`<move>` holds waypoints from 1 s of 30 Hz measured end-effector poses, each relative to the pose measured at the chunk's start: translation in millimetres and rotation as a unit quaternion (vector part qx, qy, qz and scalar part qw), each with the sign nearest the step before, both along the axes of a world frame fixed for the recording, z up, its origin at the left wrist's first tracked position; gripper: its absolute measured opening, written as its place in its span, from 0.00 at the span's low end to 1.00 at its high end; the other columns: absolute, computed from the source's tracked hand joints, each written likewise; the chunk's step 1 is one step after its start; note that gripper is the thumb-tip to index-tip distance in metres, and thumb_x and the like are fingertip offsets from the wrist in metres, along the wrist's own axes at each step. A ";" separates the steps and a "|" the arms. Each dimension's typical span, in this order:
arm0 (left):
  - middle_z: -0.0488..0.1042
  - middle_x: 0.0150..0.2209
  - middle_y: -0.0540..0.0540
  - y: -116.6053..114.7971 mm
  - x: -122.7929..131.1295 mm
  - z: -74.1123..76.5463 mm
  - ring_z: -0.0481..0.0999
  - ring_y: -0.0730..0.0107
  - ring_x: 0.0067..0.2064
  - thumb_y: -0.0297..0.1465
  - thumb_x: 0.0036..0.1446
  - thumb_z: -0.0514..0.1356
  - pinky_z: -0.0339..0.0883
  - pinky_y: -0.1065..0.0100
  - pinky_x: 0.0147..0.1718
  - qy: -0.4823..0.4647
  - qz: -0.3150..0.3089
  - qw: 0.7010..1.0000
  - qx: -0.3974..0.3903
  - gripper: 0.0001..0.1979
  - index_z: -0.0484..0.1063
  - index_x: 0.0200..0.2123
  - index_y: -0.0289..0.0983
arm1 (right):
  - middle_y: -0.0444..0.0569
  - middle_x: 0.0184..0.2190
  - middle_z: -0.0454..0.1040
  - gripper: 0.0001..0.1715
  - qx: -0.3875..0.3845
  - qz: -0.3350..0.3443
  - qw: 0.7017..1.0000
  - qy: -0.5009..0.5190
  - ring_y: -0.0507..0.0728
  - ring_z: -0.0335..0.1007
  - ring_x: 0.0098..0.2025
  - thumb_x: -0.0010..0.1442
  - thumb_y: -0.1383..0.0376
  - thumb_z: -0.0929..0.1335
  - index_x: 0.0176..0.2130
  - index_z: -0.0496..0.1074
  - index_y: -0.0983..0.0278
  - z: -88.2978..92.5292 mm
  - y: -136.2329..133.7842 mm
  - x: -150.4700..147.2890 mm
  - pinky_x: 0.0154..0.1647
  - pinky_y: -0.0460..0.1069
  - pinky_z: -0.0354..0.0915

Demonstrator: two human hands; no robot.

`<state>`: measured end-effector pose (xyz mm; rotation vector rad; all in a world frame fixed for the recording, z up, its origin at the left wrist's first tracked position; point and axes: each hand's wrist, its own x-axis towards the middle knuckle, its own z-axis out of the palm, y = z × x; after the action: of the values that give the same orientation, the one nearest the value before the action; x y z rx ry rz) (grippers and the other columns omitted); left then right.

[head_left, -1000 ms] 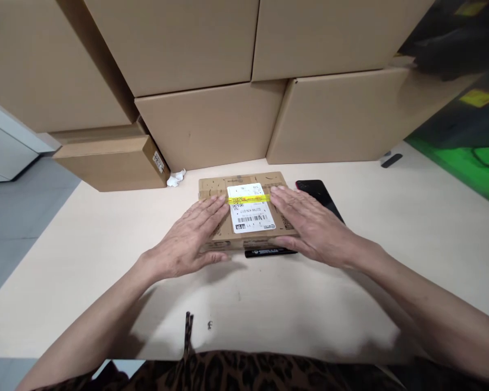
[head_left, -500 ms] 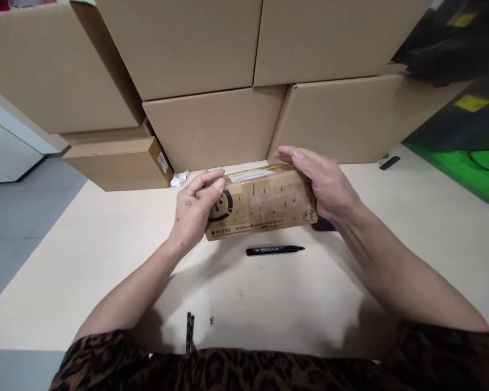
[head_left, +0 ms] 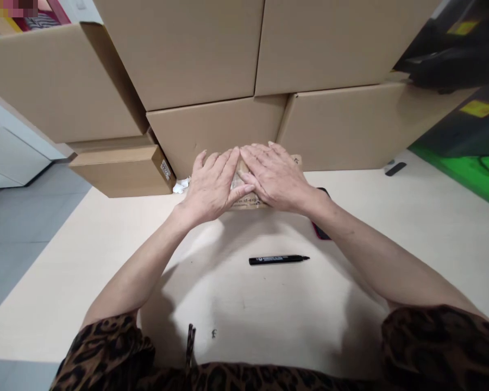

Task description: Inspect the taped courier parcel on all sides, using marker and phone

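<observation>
A small printed cardboard box (head_left: 248, 202) lies near the foot of the stacked cartons, mostly hidden beneath my two hands. My left hand (head_left: 215, 184) rests flat on its left part, fingers stretched out and pointing away from me. Across the right part lies my right hand (head_left: 273, 176), also flat with extended fingers, its fingertips close to those of the left. Between the thumbs, clear tape and some lettering show. Closer to me, a black marker pen (head_left: 279, 260) lies on the table, its tip pointing right.
Large cardboard cartons (head_left: 199, 49) form a wall at the table's back. A smaller carton (head_left: 118, 171) and crumpled white paper (head_left: 181, 186) are at left. A dark phone (head_left: 321, 231) lies partly under my right forearm. A small black object (head_left: 395, 169) sits back right.
The small box has gone from being held tilted at its ends to lying farther back. Both hands have moved from its ends onto it, flat and close together.
</observation>
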<state>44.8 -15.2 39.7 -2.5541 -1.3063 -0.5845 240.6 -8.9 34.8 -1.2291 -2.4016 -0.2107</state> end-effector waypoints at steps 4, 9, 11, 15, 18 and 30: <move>0.66 0.72 0.26 21.1 -0.1 16.2 0.66 0.39 0.72 0.60 0.70 0.47 0.50 0.43 0.73 0.054 0.026 0.995 -0.081 0.49 0.51 0.77 0.26 | 0.67 0.75 0.63 0.46 -0.048 -0.062 0.997 0.030 0.73 0.56 0.78 0.76 0.46 0.51 0.74 0.60 0.75 -3.2 23.3 26.8 0.78 0.72 0.48; 0.60 0.76 0.32 54.0 -1.9 32.7 0.62 0.34 0.74 0.61 0.67 0.48 0.51 0.40 0.72 0.038 0.050 0.981 -0.186 0.50 0.52 0.78 0.31 | 0.69 0.78 0.53 0.55 -0.155 -0.096 0.981 0.072 0.70 0.50 0.81 0.73 0.40 0.49 0.77 0.50 0.78 -9.6 53.8 68.7 0.80 0.67 0.49; 0.57 0.78 0.38 58.8 -3.8 37.8 0.59 0.37 0.77 0.60 0.68 0.43 0.48 0.39 0.74 0.011 0.038 0.975 -0.217 0.46 0.56 0.77 0.37 | 0.71 0.77 0.55 0.54 -0.162 -0.111 0.978 0.069 0.70 0.52 0.80 0.73 0.42 0.48 0.76 0.53 0.80 -6.0 57.5 70.8 0.80 0.66 0.51; 0.38 0.82 0.40 46.7 -4.6 44.4 0.39 0.44 0.83 0.58 0.70 0.36 0.29 0.36 0.77 -0.004 0.033 0.968 -0.250 0.44 0.51 0.79 0.38 | 0.70 0.79 0.51 0.48 -0.082 -0.107 0.990 0.047 0.74 0.44 0.82 0.75 0.44 0.52 0.74 0.59 0.77 3.4 44.6 41.8 0.80 0.73 0.44; 0.37 0.81 0.34 32.3 -2.4 39.8 0.36 0.46 0.83 0.60 0.70 0.39 0.26 0.39 0.78 0.060 0.007 0.968 -0.244 0.48 0.42 0.80 0.32 | 0.70 0.79 0.50 0.47 -0.071 -0.005 0.997 0.003 0.73 0.44 0.82 0.75 0.46 0.55 0.76 0.55 0.78 -2.7 29.7 12.4 0.80 0.72 0.44; 0.60 0.77 0.42 31.7 -33.8 -14.3 0.52 0.42 0.80 0.57 0.60 0.64 0.34 0.31 0.76 -0.080 -0.101 0.990 -0.057 0.34 0.75 0.64 0.49 | 0.62 0.77 0.60 0.59 -0.177 0.002 0.946 0.273 0.71 0.57 0.78 0.64 0.27 0.57 0.76 0.57 0.61 -48.1 41.9 80.4 0.76 0.71 0.56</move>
<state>11.1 16.5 25.4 -2.8065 -1.1664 -0.7899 321.0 33.0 -13.3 -1.2287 -1.9953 0.5224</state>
